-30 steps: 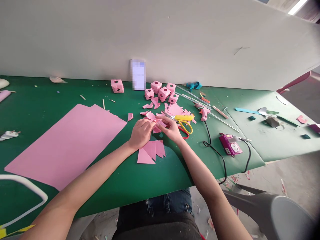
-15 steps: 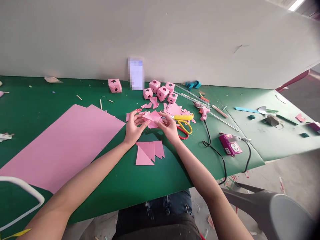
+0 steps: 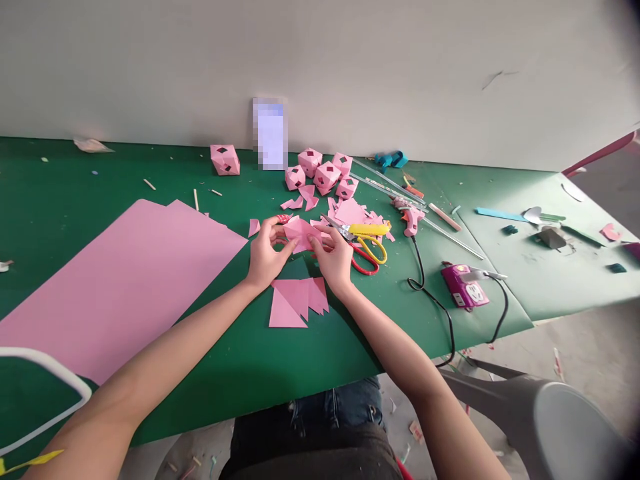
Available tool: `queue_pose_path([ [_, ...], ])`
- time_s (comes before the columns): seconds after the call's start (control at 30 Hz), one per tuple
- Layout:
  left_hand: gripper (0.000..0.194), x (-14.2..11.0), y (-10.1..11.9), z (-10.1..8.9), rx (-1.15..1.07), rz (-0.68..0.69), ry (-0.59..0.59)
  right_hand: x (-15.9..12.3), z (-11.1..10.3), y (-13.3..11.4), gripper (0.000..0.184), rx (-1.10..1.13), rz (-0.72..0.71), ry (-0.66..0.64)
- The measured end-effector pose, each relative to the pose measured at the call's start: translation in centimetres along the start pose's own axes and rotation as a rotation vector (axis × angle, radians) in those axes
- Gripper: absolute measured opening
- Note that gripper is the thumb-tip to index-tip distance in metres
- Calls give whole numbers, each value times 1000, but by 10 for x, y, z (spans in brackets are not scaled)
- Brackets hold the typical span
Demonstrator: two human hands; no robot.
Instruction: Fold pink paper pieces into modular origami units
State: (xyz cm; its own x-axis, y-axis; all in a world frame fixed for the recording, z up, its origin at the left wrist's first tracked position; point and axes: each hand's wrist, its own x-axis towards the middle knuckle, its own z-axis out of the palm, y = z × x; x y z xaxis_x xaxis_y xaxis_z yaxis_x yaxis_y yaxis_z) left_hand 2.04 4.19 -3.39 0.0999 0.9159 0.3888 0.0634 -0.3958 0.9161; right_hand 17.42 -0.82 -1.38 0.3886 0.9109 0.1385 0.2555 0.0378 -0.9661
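Between both hands is a creased piece of pink paper [image 3: 303,235], spread partly open above the table. My left hand [image 3: 267,252] pinches its left side between thumb and fingers. On the other side, my right hand [image 3: 334,257] grips the paper's right edge with the thumb in front. Cut pink paper pieces [image 3: 289,303] lie overlapped just below the hands. Scissors [image 3: 370,250] with red and yellow handles rest beside my right hand, a yellow-handled tool [image 3: 370,229] against them. Pink scraps [image 3: 350,212] are heaped behind the hands.
Several folded pink paper shapes [image 3: 327,177] stand at the back, near a blurred-out phone [image 3: 271,133]. Large pink sheets [image 3: 135,280] cover the left. To the right are a pink glue gun [image 3: 413,220], its black cord, clear sticks, and a purple power socket [image 3: 464,287]. A grey stool [image 3: 565,427] stands lower right.
The hands were close together over the paper, then drew apart with it opened out between them. The left hand shifted left. The camera view has tilted slightly.
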Motion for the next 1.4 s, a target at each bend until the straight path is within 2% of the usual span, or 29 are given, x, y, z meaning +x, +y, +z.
queue_pose_path([
  [0.17,41,-1,3,-1,48,105,75,-2,2,1,30,2,14,-7],
  [0.37,27,-4,12,-3,193,205,46,-4,2,5,24,-262,-216,-71],
  [0.47,23,-5,16,-3,240,241,23,-5,3,4,24,-315,-265,-116],
  [0.7,34,-7,21,-2,230,265,-119,-4,3,4,20,-223,-204,-133],
  [0.8,47,-6,18,-1,226,276,-148,-1,1,4,16,-139,-156,-111],
  [0.93,65,-4,12,1,223,249,-163,2,-2,1,23,-37,-96,-79],
  [1.03,63,-4,10,2,204,215,-203,3,-4,-1,27,37,-67,-109],
  [1.13,54,-6,13,2,174,218,-199,3,-4,-1,27,58,-65,-119],
  [1.27,38,-7,15,2,164,184,-167,2,-3,2,25,-1,-71,-114],
  [1.4,37,-4,13,0,142,90,-142,1,-2,2,22,-40,-76,-114],
])
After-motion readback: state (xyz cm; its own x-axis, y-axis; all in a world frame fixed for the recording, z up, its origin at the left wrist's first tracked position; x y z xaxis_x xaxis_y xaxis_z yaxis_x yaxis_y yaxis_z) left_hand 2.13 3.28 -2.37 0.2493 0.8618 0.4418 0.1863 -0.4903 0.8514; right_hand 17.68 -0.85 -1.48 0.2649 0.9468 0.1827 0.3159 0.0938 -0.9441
